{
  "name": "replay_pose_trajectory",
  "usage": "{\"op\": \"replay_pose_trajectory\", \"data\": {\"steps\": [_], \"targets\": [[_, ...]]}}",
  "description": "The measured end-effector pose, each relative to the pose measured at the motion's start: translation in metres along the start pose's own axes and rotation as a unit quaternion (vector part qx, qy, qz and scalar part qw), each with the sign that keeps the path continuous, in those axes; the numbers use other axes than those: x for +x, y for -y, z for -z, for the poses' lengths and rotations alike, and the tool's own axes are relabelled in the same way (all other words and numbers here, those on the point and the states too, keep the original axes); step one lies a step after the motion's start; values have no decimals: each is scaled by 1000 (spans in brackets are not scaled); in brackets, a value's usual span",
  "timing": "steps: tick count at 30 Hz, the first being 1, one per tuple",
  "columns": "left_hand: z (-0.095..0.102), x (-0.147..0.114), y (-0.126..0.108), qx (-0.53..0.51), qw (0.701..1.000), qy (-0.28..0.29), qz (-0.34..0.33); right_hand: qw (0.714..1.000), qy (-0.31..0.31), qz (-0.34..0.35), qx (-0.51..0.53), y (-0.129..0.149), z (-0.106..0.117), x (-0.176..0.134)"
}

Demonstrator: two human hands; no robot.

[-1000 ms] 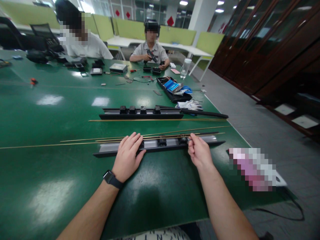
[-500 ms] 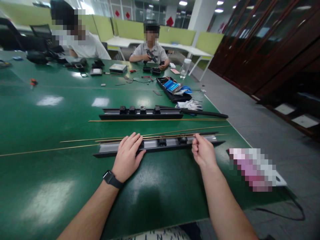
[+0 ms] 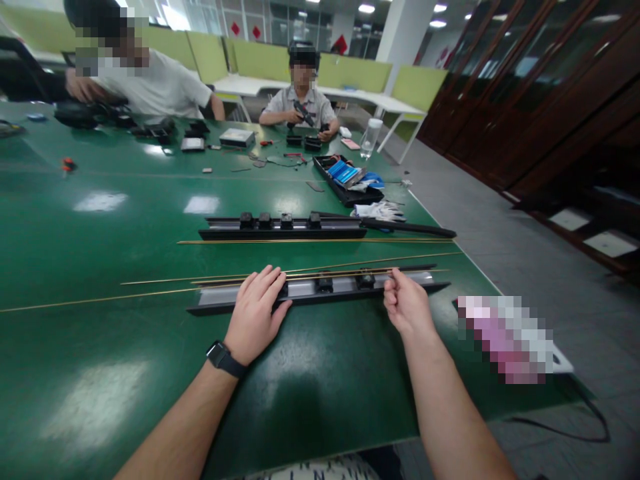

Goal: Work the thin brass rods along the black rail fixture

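Across the left part of a black rail [image 3: 300, 289] with a pale metal inner face lies my left hand [image 3: 260, 293]. Its fingers are stretched out over the far edge and the rods there, with the thumb by the near wall. My right hand [image 3: 404, 297] is closed in a pinch on a thin brass rod [image 3: 345, 272] that runs along the rail's far side. Between my hands, black blocks [image 3: 367, 279] sit in the channel; another is partly hidden by my left hand. A long brass rod [image 3: 100, 301] reaches left from the rail.
Beyond lie more brass rods [image 3: 300, 241] and a second rail [image 3: 283, 233] with several black blocks. Further back are gloves [image 3: 380, 211], a black tray [image 3: 350, 193] and a bottle [image 3: 371, 138]. A pixelated object [image 3: 505, 337] lies right. Two people sit opposite.
The right end of the pinched brass rod has slipped slightly left. Both my hands stay almost still. The person at far left has leaned further left, and a hand now shows over the dark items.
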State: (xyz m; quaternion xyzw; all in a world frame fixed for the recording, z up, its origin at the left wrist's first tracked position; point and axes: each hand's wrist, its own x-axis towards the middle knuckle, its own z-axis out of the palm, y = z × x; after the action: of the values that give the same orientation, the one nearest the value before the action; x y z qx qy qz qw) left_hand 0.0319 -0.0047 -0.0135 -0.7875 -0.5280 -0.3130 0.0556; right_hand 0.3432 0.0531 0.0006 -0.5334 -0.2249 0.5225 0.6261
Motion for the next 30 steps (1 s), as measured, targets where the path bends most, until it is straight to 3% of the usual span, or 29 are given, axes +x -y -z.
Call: {"op": "replay_pose_trajectory", "data": {"steps": [5, 10, 15, 20, 25, 30], "targets": [[0, 0, 1, 2, 1000, 0, 3, 999, 45, -14, -24, 1, -3, -5], [1, 0, -1, 9, 1000, 2, -2, 1000, 6, -4, -9, 3, -5, -8], [1, 0, 0, 5, 1000, 1, 1, 999, 39, -10, -25, 1, -6, -8], [1, 0, 0, -4, 1000, 5, 5, 1000, 0, 6, -8, 1, -6, -7], [1, -1, -1, -3, 1000, 7, 11, 999, 35, -22, -32, 2, -8, -10], [1, -1, -3, -8, 1000, 16, 24, 999, 8, -14, -28, 2, -6, -7]]}}
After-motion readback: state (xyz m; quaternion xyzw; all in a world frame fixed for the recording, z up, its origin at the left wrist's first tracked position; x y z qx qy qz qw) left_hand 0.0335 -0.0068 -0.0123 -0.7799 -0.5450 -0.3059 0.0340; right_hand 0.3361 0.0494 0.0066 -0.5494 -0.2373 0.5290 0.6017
